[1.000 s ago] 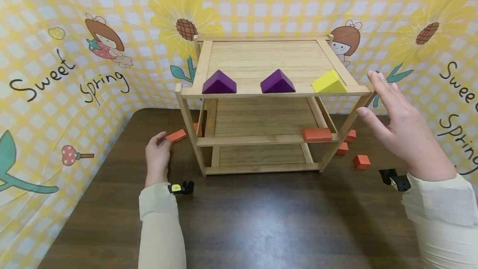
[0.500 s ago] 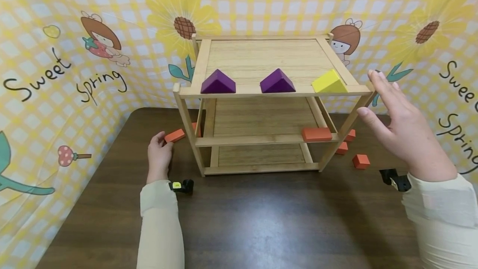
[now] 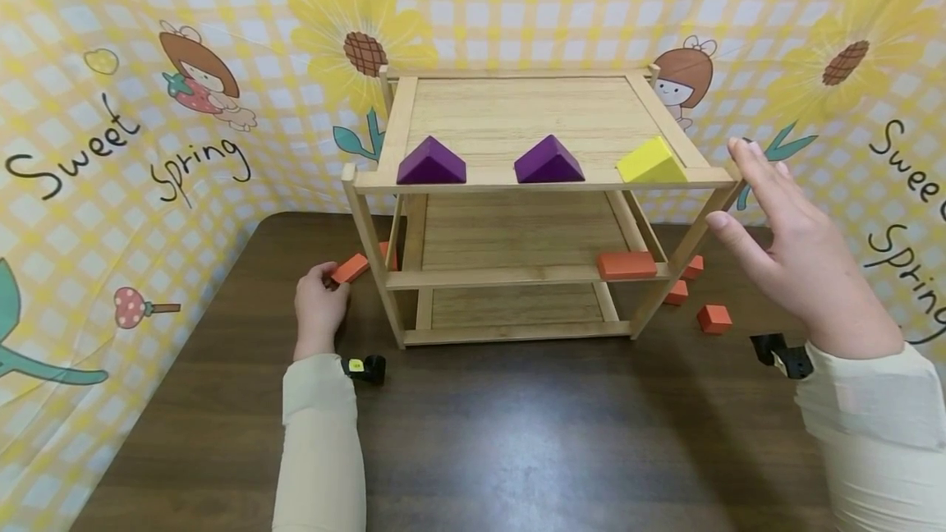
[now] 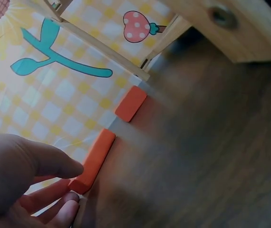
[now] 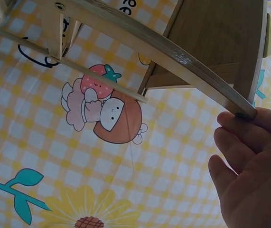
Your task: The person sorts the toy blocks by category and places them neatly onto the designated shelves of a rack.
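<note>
At the left of the wooden rack, my left hand point(image 3: 319, 312) pinches the near end of a long orange block point(image 3: 351, 268). In the left wrist view the thumb lies along the block's upper side, with fingers point(image 4: 50, 195) curled at its end. Another orange block point(image 4: 131, 103) lies just beyond, partly behind the rack's left front post in the head view. My right hand point(image 3: 820, 269) is raised at the top right front corner of the three-tier rack point(image 3: 517, 105). Its fingers are nearly straight, and in the right wrist view their tips touch the post's end.
Two purple triangular blocks point(image 3: 432, 162) and a yellow one point(image 3: 652, 161) stand along the top shelf's front edge. An orange block point(image 3: 626, 265) lies on the middle shelf's front rail. Several small orange blocks point(image 3: 714, 319) lie on the dark table right of the rack.
My left hand has moved slightly right and its fingers have closed round the near end of the orange block, which has turned a little. The right hand stays at the rack's corner.
</note>
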Demonstrator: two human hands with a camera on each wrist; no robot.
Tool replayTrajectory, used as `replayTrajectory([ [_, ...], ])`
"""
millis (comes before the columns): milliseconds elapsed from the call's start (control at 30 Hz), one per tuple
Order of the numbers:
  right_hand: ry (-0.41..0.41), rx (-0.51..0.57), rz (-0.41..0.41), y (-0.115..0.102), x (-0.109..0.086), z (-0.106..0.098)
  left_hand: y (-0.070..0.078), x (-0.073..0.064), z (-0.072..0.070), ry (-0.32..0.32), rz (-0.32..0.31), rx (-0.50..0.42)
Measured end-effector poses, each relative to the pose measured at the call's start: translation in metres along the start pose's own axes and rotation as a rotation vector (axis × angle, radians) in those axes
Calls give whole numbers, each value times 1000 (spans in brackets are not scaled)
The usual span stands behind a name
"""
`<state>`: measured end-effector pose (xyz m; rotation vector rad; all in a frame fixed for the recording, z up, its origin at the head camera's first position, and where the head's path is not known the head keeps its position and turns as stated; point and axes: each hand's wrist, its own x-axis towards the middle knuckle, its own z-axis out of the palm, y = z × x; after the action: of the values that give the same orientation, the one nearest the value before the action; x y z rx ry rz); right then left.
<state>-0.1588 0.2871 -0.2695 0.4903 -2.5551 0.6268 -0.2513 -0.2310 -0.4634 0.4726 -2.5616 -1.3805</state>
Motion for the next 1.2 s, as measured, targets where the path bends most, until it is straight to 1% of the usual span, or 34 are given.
replayTrajectory([
  [267, -1, 1, 3, -1, 1, 0, -2, 2, 2, 1, 40, 115],
  [433, 14, 4, -16, 0, 1, 1, -2, 1, 3, 12, 43, 140],
  [600, 14, 8, -12, 0, 1, 1, -3, 0, 2, 23, 67, 134],
  [767, 15, 4, -17, 0, 2, 1, -4, 0, 1, 16, 91, 121],
  [1033, 12, 12, -11, 0, 1, 1, -2, -3, -3, 20, 84, 80],
  [1200, 13, 10, -11, -1, 1, 1, -2, -3, -3, 47, 87, 34],
])
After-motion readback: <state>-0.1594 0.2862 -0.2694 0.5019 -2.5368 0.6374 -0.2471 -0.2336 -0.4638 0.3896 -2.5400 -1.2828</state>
